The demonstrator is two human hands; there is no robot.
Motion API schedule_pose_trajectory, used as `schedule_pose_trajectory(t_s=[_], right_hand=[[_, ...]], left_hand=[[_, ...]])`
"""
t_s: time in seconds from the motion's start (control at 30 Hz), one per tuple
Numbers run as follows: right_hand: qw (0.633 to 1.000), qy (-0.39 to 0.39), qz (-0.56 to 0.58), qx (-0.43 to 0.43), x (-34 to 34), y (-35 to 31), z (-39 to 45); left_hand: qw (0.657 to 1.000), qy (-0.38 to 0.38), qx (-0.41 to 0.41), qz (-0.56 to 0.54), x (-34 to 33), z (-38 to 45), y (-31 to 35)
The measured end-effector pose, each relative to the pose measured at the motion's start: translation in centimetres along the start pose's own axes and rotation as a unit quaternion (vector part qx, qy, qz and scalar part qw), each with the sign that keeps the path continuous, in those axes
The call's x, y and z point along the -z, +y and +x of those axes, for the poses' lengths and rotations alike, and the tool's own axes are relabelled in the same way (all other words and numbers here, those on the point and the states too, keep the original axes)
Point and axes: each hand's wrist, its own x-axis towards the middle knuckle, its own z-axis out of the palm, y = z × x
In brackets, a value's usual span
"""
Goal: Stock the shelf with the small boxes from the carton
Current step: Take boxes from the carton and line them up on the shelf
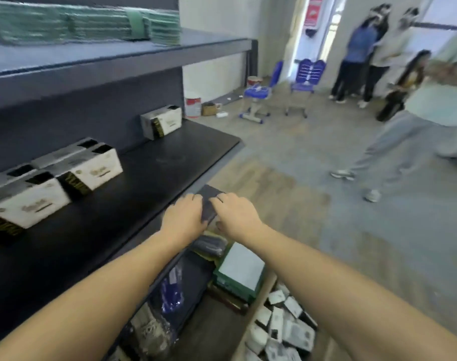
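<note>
My left hand (183, 217) and my right hand (236, 214) hold a flat dark grey pack (209, 198) between them, fingers bent over its far end, just off the front edge of the black shelf (149, 175). On that shelf stand white small boxes with black-and-gold ends: one at the left (26, 201), one in the middle (92, 165), one at the far end (162, 122). The brown carton (260, 293) sits low at the right, with several small white boxes (283, 327) lying loose inside it.
The upper shelf (118, 56) carries stacks of green packs (86, 22). Below my arms lie a green-and-white box (241, 269) and bagged dark goods (170, 285). A person in grey trousers (394, 147) stands close on the right; others, blue chairs (256, 92) and buckets are farther back.
</note>
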Motion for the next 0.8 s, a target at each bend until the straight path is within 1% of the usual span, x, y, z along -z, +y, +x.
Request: schedule_pose_trajectory(t_s=[0.1,0.17,0.23,0.33,0.43,0.6,0.8], right_hand=[[0.994,-0.057,-0.007,-0.094,-1.3,3.4,-8.4],[0.986,-0.081,-0.015,-0.146,-2.1,5.3,-13.8],[0.979,-0.094,-0.018,-0.182,-2.6,7.0,-18.3],[0.973,-0.098,-0.021,-0.206,-2.9,8.8,-22.7],[0.975,-0.094,-0.019,-0.201,-3.4,10.1,-25.0],[0.982,-0.081,-0.001,-0.171,-5.1,13.1,-27.8],[0.991,-0.095,0.003,-0.09,-7.7,17.7,-31.7]], left_hand=[[0.996,-0.06,-0.06,-0.012,-3.6,-1.8,7.2],[0.991,-0.095,-0.098,-0.011,-5.4,-3.4,11.6],[0.985,-0.111,-0.129,-0.006,-6.3,-5.0,15.5],[0.981,-0.106,-0.16,-0.004,-7.2,-6.8,20.0],[0.982,-0.107,-0.158,-0.009,-8.2,-7.8,22.9],[0.984,-0.124,-0.125,-0.004,-10.9,-8.7,26.8],[0.991,-0.126,-0.049,-0.018,-14.0,-11.5,32.1]])
